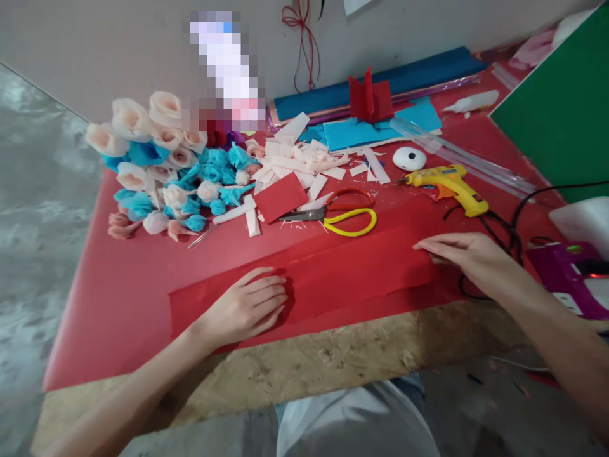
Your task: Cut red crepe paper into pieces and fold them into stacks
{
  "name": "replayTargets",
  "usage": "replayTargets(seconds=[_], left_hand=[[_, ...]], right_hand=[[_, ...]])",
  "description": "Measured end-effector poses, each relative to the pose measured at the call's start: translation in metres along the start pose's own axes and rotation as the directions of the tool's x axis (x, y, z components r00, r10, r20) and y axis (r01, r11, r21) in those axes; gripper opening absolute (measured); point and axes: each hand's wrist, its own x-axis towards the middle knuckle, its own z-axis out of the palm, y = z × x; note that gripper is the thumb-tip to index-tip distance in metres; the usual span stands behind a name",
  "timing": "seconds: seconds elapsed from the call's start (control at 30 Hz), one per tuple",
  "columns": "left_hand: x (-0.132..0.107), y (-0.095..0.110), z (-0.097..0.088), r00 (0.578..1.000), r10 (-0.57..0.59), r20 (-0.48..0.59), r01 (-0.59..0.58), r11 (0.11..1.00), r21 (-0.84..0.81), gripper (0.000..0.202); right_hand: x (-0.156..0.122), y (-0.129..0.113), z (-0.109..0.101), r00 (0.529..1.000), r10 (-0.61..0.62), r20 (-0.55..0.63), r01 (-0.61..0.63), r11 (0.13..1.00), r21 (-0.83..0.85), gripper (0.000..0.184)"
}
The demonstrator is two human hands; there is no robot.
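Observation:
A long red paper sheet (pixel 352 266) lies along the front of the red-covered table. My left hand (pixel 250 303) rests on its left part, palm down, fingers loosely spread and slightly bent. At the sheet's right end, my right hand (pixel 459 251) pinches the edge between thumb and fingers. Just behind the sheet lie scissors (pixel 333 214) with one red and one yellow handle loop, blades pointing left. A small red paper square (pixel 281 197) sits by the blade tips. Beyond my right hand is a yellow glue gun (pixel 450 184), lying on its side.
Paper flowers (pixel 166 162) in cream, blue and pink crowd the back left. Cream paper scraps (pixel 304 158) are heaped mid-table. Behind them stand a folded red paper piece (pixel 371 98) and blue paper (pixel 380 79). A purple power strip (pixel 566 273) with black cables is at right.

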Motion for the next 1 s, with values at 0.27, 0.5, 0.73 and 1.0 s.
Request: replayTargets(seconds=[0.27, 0.5, 0.73, 1.0], left_hand=[[0.012, -0.001, -0.003, 1.000, 0.013, 0.000, -0.013, 1.000, -0.018, 0.012], [0.042, -0.017, -0.004, 0.967, -0.223, 0.127, 0.248, 0.938, -0.244, 0.020], [0.103, -0.023, 0.001, 0.949, -0.266, 0.169, 0.315, 0.771, -0.553, 0.030], [0.131, -0.019, 0.009, 0.854, -0.203, 0.480, 0.518, 0.435, -0.737, 0.050]], right_hand=[[0.001, 0.005, 0.003, 0.997, -0.070, -0.034, 0.069, 0.997, -0.040, 0.027], [-0.002, 0.004, 0.007, 0.987, -0.157, -0.022, 0.156, 0.987, -0.040, 0.025], [-0.012, -0.007, 0.022, 0.902, -0.432, 0.012, 0.430, 0.895, -0.119, 0.016], [-0.022, -0.025, 0.052, 0.774, -0.626, 0.094, 0.631, 0.775, -0.032, 0.016]])
